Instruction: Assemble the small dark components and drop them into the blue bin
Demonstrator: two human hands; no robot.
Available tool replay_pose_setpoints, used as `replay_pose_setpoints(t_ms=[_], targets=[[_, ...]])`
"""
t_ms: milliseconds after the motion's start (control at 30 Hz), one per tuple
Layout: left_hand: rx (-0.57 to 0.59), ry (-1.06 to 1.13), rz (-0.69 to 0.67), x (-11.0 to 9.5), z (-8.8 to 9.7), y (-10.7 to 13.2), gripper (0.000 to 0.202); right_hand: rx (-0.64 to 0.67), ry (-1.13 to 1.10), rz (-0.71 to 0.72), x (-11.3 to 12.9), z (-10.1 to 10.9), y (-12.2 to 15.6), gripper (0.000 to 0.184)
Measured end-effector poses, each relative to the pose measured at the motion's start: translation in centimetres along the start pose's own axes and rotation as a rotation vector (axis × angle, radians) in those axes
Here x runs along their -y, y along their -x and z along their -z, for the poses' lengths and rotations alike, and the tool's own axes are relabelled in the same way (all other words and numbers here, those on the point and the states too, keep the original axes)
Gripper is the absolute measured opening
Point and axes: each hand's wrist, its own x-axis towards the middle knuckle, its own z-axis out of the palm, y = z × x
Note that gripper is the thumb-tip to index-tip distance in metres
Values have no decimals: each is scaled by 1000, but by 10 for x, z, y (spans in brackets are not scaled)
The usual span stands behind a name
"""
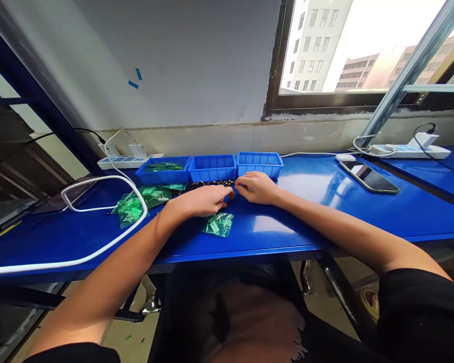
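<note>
My left hand is low over the blue table, its fingers curled and pointing right. A green-tinted plastic bag with pale pieces inside lies just below it. Facing it, my right hand has thumb and fingertips drawn together. The fingertips of both hands almost meet beside a row of small dark parts. Anything they pinch is too small to make out. Behind the hands stand three blue bins: the left bin holds green bags, the middle bin and the right bin stand beside it.
More green bags are heaped left of my left hand. A white curved tube crosses the table's left side. At right lie a phone and a white case. Power strips with cables run along the wall.
</note>
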Motion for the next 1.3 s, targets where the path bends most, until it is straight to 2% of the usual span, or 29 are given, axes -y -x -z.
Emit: replay_pose_setpoints(t_ms=[367,633,933,1133,1300], targets=[[3,-1,3,-7,3,3,32,62,-41,-7,1,3,0,20],[69,-2,-16,-6,6,5,36,97,-68,-10,1,4,-1,19],[33,27,-11,-8,6,5,36,105,-77,-8,2,4,-1,20],[-120,1,-87,-9,1,-1,25,75,-147,-69,2,4,-2,16],[-392,145,-80,-6,-3,-5,20,100,-250,-44,9,6,-2,8]])
